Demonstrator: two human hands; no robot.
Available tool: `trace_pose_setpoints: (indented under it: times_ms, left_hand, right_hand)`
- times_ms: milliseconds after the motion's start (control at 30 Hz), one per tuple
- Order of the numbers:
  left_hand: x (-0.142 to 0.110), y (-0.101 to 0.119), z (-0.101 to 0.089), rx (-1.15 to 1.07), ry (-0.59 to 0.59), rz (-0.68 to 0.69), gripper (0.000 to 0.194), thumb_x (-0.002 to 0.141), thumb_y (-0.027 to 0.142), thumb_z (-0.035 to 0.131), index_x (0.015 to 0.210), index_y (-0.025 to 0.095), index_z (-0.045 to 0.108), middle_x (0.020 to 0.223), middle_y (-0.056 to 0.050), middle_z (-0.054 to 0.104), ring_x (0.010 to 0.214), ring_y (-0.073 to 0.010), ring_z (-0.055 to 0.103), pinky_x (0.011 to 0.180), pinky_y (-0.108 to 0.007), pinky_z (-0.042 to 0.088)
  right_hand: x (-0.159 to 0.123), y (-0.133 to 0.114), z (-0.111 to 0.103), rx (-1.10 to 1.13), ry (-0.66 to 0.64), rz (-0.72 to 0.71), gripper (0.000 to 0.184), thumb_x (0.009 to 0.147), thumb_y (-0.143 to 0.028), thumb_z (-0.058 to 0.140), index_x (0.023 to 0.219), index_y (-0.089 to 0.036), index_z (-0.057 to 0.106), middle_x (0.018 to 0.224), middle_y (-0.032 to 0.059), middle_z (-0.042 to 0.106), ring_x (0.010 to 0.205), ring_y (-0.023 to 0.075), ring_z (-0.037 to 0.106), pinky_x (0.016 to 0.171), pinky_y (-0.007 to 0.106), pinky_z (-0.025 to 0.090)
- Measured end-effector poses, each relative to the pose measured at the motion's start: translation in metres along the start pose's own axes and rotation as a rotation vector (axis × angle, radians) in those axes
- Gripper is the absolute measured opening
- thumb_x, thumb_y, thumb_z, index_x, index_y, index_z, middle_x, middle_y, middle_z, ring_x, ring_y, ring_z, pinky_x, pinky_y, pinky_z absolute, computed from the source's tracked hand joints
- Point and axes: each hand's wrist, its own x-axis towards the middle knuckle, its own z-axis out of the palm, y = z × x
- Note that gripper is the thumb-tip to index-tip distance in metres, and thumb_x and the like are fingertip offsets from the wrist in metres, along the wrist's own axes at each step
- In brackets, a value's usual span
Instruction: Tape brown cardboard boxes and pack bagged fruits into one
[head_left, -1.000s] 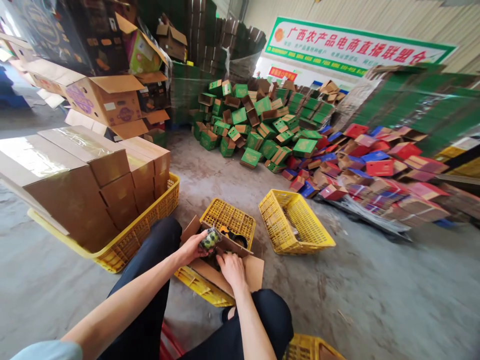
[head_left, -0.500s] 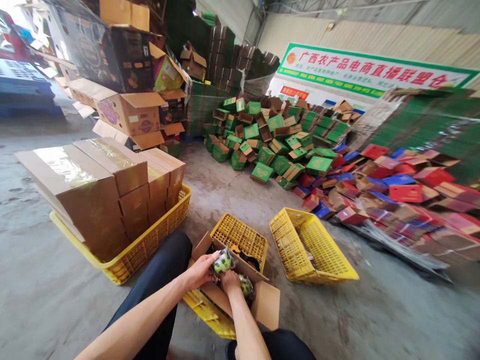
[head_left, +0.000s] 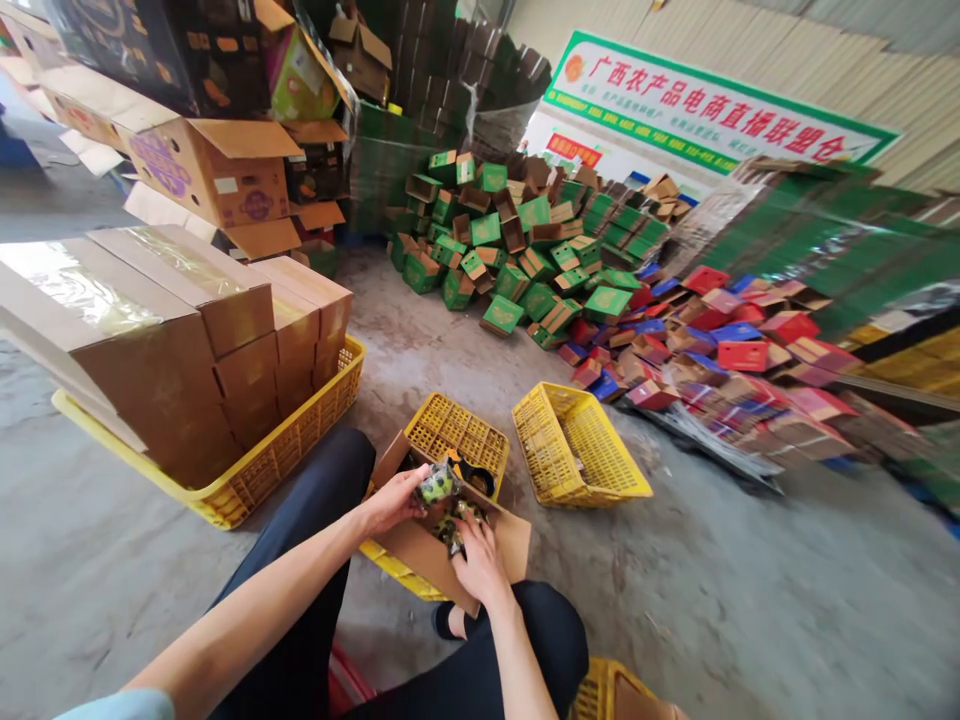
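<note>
Grey concrete floor (head_left: 750, 580) runs through the whole scene. Far right: tall green stack of cardboard (head_left: 817, 235), partly in clear film. Far centre: heap of green boxes (head_left: 517, 250), tumbled at many angles. To its right, nearer: heap of red and blue boxes (head_left: 739, 350), its right end blurred. Banner (head_left: 705, 110) on the far wall, green border, red characters.

Near left: long yellow crate (head_left: 285, 440) loaded with brown cartons (head_left: 150, 350); clear tape shines on their tops. Right of centre: yellow basket (head_left: 551, 470), open side up, standing apart on the floor. Centre: gridded yellow crate (head_left: 457, 430), just beyond the work.

Between the person's dark-trousered knees: open carton (head_left: 416, 555), flaps spread, set over yellow crate-work that shows below its near wall. Both hands are at this carton.

Left hand (head_left: 394, 503): at the carton's left side, fingers closed on a green-and-black packet (head_left: 436, 487) in clear, shiny wrap. Packet is held raised over the carton opening, left of the right hand.

Right hand (head_left: 480, 565): reaches in over the carton's right part, fingers spread and bent onto dark packets (head_left: 454, 525) inside. Contact probable; whether it grips one, cannot tell. Number of packets inside not readable.

Black-and-orange tape dispenser (head_left: 480, 475): just beyond the carton's far wall, by the gridded crate.
</note>
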Motion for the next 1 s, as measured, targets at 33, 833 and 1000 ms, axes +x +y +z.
trace_pose_setpoints:
  times_ms: [33,833,1000]
  left_hand:
    - [-0.001,-0.001,-0.001,0.003,-0.020,-0.002,0.058,0.087,0.062,0.073,0.118,0.013,0.070,0.102,-0.012,0.076,0.082,-0.0194,0.074,0.061,-0.023,0.052]
    - [0.006,-0.023,-0.011,0.104,0.031,0.042,0.072,0.072,0.051,0.091,0.128,0.018,0.059,0.109,-0.012,0.072,0.081,-0.0197,0.075,0.068,-0.025,0.053]
    - [0.004,-0.022,-0.010,0.235,0.014,0.116,0.065,0.072,0.045,0.091,0.125,0.016,0.068,0.105,-0.010,0.072,0.075,-0.0135,0.067,0.065,-0.022,0.050]
  right_hand:
    - [0.001,-0.003,0.006,0.011,-0.012,0.018,0.068,0.085,-0.014,0.049,0.151,-0.024,0.054,0.166,0.0032,0.040,0.154,0.0320,0.031,0.123,0.047,0.031]
    - [0.040,-0.010,0.027,0.243,0.467,0.145,0.044,0.094,-0.028,0.048,0.131,-0.016,0.069,0.141,0.0170,0.065,0.141,0.0354,0.049,0.116,0.057,0.034]
    - [0.030,0.000,0.005,1.016,0.427,0.170,0.056,0.094,-0.058,0.053,0.130,-0.018,0.069,0.128,0.0151,0.073,0.123,0.0315,0.065,0.106,0.046,0.050]
